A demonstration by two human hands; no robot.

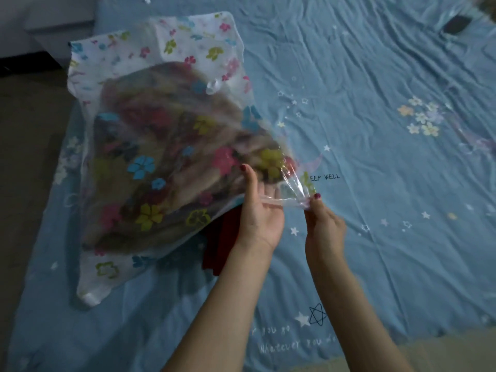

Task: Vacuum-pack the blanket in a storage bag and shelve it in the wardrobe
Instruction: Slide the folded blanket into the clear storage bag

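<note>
A clear storage bag (pixel 171 52) printed with coloured flowers is lifted off the bed on its left side. Inside it bulges a folded patterned blanket (pixel 161 124) in red and brown tones. The bag's open edge points toward me. My left hand (pixel 259 210) holds that edge from beneath, thumb up against the plastic. My right hand (pixel 320 224) pinches the same edge a little to the right, stretching it between both hands. A round valve (pixel 212 87) shows on the bag's upper face.
The bed is covered by a wrinkled blue sheet (pixel 375 183) with stars, flowers and printed words. A dark red cloth (pixel 221 245) lies under the bag near my left wrist. A dark flat object (pixel 456 24) rests at the far right. Floor (pixel 24 157) runs along the left.
</note>
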